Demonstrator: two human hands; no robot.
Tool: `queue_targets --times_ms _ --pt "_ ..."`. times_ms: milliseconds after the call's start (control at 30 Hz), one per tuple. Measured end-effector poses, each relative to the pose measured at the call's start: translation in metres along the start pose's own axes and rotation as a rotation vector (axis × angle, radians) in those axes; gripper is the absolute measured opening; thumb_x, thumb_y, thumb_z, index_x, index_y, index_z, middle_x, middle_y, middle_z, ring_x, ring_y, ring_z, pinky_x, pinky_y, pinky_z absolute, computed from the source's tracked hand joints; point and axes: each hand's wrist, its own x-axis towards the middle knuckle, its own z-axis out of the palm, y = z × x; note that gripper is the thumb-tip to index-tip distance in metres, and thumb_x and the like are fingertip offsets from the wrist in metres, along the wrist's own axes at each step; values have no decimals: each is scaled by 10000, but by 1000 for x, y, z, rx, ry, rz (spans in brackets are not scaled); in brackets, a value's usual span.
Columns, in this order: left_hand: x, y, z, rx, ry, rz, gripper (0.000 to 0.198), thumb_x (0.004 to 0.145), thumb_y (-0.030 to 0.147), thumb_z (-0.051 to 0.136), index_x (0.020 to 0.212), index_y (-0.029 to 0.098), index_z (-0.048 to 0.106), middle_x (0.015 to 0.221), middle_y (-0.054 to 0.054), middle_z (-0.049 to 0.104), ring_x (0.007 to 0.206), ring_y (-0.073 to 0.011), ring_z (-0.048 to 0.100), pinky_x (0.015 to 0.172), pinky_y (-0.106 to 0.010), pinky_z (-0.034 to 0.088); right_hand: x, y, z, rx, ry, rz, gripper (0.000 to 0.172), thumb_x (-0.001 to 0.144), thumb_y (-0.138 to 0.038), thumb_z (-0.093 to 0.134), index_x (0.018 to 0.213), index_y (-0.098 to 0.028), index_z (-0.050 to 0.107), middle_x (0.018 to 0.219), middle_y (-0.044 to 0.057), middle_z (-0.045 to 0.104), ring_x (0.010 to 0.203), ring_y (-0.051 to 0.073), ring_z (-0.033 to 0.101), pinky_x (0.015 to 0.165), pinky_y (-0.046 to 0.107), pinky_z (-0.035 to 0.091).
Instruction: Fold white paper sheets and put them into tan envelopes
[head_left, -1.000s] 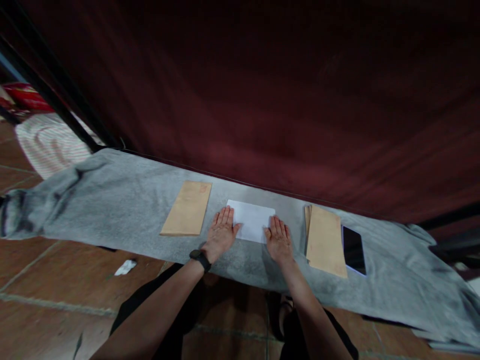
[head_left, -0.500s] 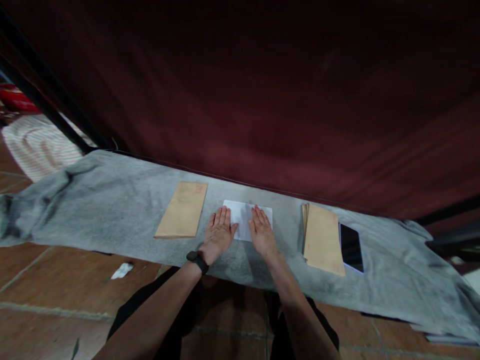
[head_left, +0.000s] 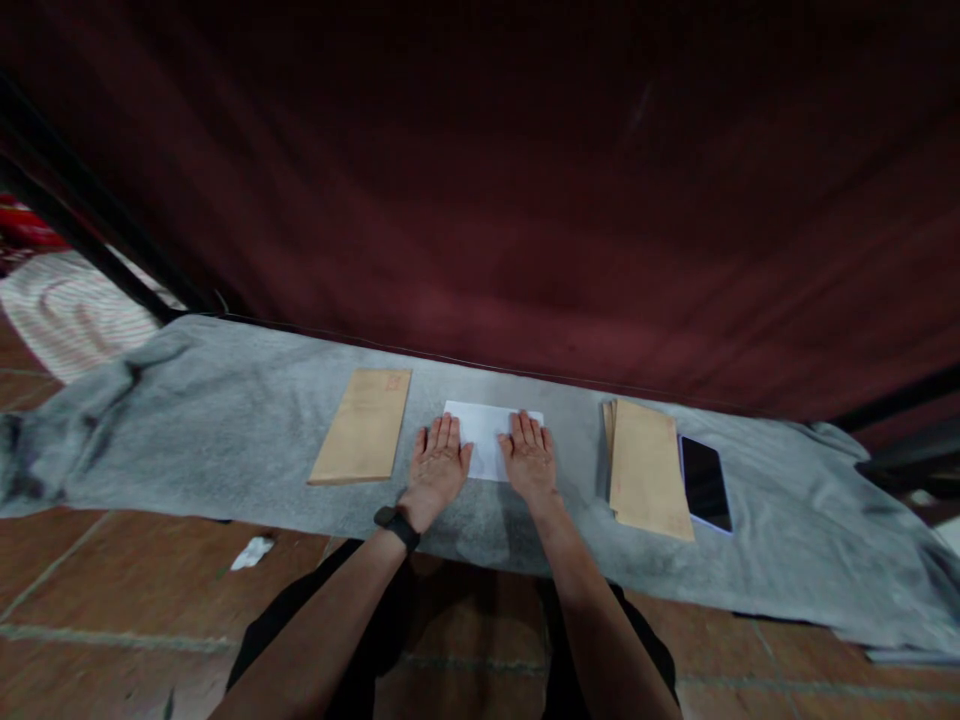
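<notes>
A small white sheet of paper [head_left: 486,450] lies flat on the grey cloth [head_left: 255,430] in front of me. My left hand [head_left: 439,462] rests flat over its left end, fingers stretched out and thumb pointing inward. Over the right end lies my right hand [head_left: 529,456], palm down, its fingers also straight. Both hands hide parts of the paper's ends. Left of my hands is a stack of brown envelopes [head_left: 364,425] with a small red mark at the top. Several more brown envelopes [head_left: 651,472] lie in an uneven pile to the right.
A dark-screened phone [head_left: 705,482] with a purple edge touches the right envelope pile. Behind the cloth hangs a dark red curtain [head_left: 480,250]. A crumpled white tissue [head_left: 253,552] lies on the brown tiled floor [head_left: 112,580]. Striped fabric [head_left: 82,310] is at the far left.
My right hand has slid slightly to the right across the paper, exposing more of its middle. My left hand stays on the left end. The view has shifted slightly.
</notes>
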Motion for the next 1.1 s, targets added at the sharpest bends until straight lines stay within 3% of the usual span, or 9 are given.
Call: queue_targets --times_ms 100,267,400,633,800,933,1100 --pt "2 11 -4 -36 51 40 588 1034 347 292 1499 1 389 1576 -204 362 1500 -298 279 1240 -473 168 -3 7 -2 -23 5 20 559 1053 -397 292 1537 -129 376 1585 115 377 1471 268 350 1205 465 238" --pt "2 43 2 -133 65 319 545 1044 343 274 1511 94 404 1597 -109 368 1509 -223 265 1253 -408 169 -7 10 -4 -35 -27 6 547 1046 -346 290 1537 -118 371 1603 116 343 1491 260 309 1214 465 220" --pt "4 54 10 -164 16 283 532 1043 355 271 1516 154 408 1580 -87 405 1499 -238 291 1245 -468 163 -7 12 -2 -14 -10 -4 534 1040 -308 289 1538 -135 373 1593 121 366 1488 266 314 1207 492 233" --pt "3 28 12 -109 -4 146 581 1025 382 330 1557 148 327 1619 -128 309 1519 -273 233 1236 -510 149 -10 21 0 35 96 -8 539 1042 -369 330 1512 -121 420 1549 174 430 1448 291 380 1180 532 272" --pt "-3 11 8 -48 9 9 611 1020 408 350 1536 81 352 1618 -196 283 1510 -324 244 1220 -497 185 -13 35 -8 -14 66 11 552 1042 -389 337 1514 -114 415 1569 176 402 1449 306 369 1179 524 261" --pt "-2 -4 -4 -80 27 -55 632 991 353 415 1504 -12 356 1545 -247 402 1451 -338 361 1177 -437 291 -16 44 -16 -61 44 46 573 1037 -399 340 1513 -88 411 1574 193 387 1449 311 366 1175 518 268" --pt "3 -16 -19 -219 60 -61 673 921 313 529 1493 1 359 1297 -220 635 1228 -330 582 1092 -426 402 -23 43 -17 -88 72 40 551 1025 -327 340 1504 -67 419 1564 198 397 1455 319 362 1182 537 262"
